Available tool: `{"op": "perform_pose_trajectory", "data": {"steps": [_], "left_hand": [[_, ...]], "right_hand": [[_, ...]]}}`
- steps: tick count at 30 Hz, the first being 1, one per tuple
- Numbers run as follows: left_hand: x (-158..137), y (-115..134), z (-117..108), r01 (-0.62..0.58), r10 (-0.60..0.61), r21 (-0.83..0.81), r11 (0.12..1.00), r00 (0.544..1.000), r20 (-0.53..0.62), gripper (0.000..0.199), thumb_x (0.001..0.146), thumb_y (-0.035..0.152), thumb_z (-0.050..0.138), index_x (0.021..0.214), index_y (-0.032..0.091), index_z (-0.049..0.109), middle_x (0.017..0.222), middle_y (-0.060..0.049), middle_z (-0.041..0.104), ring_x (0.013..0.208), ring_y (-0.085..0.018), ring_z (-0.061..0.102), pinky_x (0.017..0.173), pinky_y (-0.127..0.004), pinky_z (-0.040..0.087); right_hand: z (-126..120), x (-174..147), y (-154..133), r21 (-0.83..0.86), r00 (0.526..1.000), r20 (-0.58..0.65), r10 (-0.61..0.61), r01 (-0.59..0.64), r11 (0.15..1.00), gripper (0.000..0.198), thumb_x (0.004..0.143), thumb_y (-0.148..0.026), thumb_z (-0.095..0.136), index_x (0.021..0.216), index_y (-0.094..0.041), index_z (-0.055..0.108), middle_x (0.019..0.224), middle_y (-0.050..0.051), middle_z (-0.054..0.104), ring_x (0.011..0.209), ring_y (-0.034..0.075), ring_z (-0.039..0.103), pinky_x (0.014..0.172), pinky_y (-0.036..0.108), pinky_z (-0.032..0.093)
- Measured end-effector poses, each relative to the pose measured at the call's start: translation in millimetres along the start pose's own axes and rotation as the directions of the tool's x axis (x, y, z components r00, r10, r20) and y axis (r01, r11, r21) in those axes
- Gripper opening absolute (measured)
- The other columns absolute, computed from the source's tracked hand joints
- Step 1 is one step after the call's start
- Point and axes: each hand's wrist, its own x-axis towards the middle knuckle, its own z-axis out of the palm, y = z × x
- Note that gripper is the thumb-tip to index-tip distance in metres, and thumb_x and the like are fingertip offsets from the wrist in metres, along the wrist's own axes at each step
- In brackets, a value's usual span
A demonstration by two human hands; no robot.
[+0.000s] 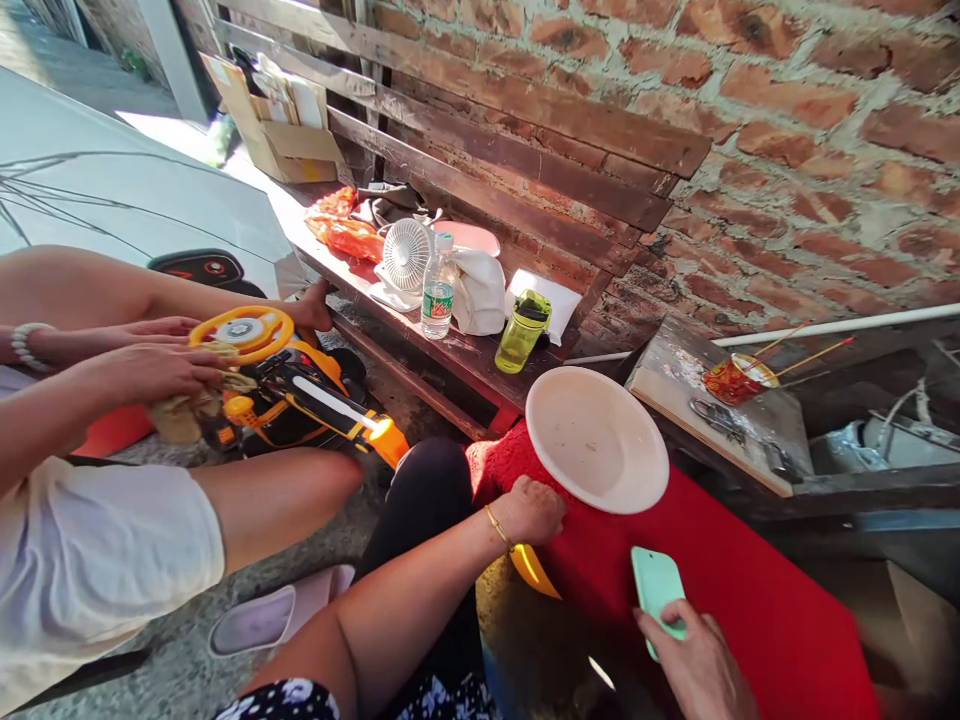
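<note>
My right hand [699, 655] grips a mint-green phone [660, 592] at its lower end, above a red cloth [742, 570]. My left hand [531, 510], with a thin gold bracelet at the wrist, is closed at the cloth's left edge. Its fingertips are tucked out of sight, so what it holds, if anything, cannot be made out. Just beyond that hand a wide white bowl [596, 440] rests on the cloth, with a few small specks inside. A yellow curved edge [534, 570] shows below my left wrist.
On the left, another person's hands [161, 360] rest by a yellow toy steering wheel [241, 335]. A wooden bench [465, 365] bears a water bottle [437, 290], small fan [407, 255] and green bottle [523, 332]. At right, a board [675, 390] holds a red tub [739, 380].
</note>
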Motion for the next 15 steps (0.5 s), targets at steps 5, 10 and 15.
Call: {"op": "perform_pose_trajectory", "data": {"steps": [5,10,15], "left_hand": [[-2,-2,6,0.016,-0.016,-0.009,1.000,0.996,-0.091,0.027,0.092,0.027,0.067,0.111,0.009,0.075,0.100,-0.021,0.076,0.092,-0.035,0.072,0.084,-0.045,0.048],[0,0,10,0.022,-0.019,0.019,1.000,0.993,-0.115,0.023,0.093,0.021,0.062,0.109,0.010,0.076,0.097,-0.019,0.076,0.087,-0.031,0.070,0.080,-0.040,0.043],[-2,1,10,0.018,-0.015,0.022,1.000,0.989,-0.144,0.023,0.091,0.017,0.060,0.106,0.009,0.076,0.091,-0.017,0.074,0.084,-0.029,0.068,0.080,-0.040,0.042]], "right_hand": [[-3,-2,3,0.073,0.999,-0.045,0.000,0.004,0.997,0.046,0.070,-0.078,0.048,0.071,-0.034,0.060,0.080,0.009,0.061,0.066,0.030,0.061,0.061,0.045,0.045],[19,-5,-67,0.077,0.980,0.013,-0.197,0.196,0.978,0.039,0.072,-0.067,0.049,0.073,-0.029,0.060,0.080,0.005,0.058,0.069,0.025,0.061,0.061,0.037,0.043],[2,7,-23,0.007,0.999,-0.022,-0.045,0.045,0.999,0.041,0.074,-0.070,0.046,0.072,-0.031,0.060,0.076,0.009,0.060,0.066,0.030,0.061,0.060,0.042,0.043]]}}
